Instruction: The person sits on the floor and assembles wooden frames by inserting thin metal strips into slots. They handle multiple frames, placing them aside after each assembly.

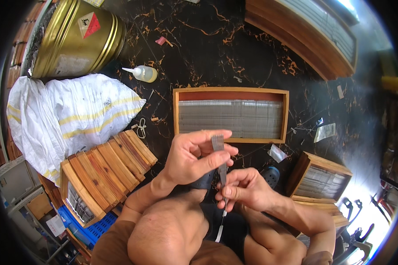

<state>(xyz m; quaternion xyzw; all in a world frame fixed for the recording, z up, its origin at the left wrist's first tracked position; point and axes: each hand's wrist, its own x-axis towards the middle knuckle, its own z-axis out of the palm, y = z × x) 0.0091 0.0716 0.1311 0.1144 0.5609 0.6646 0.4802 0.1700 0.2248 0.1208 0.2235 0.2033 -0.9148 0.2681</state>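
Upright before me is a bundle of thin grey metal strips (223, 173), its upper end fanned out like a comb. My left hand (191, 158) holds the upper part, with thumb and fingers closed around it. Lower down, my right hand (252, 189) pinches the narrow end between thumb and fingers. A thin white-tipped piece (220, 233) shows below that hand; whether it joins the bundle I cannot tell. Just beyond my hands lies a shallow wooden frame (231, 90), lined with rows of fine grey strips or wires.
At left stand a gold metal drum (64, 44), a white sack (44, 119), a row of wooden frames (106, 170) and a blue crate (90, 232). A squeeze bottle (145, 73) rests on the dark floor. More wooden frames lie far right (305, 42) and near right (320, 176).
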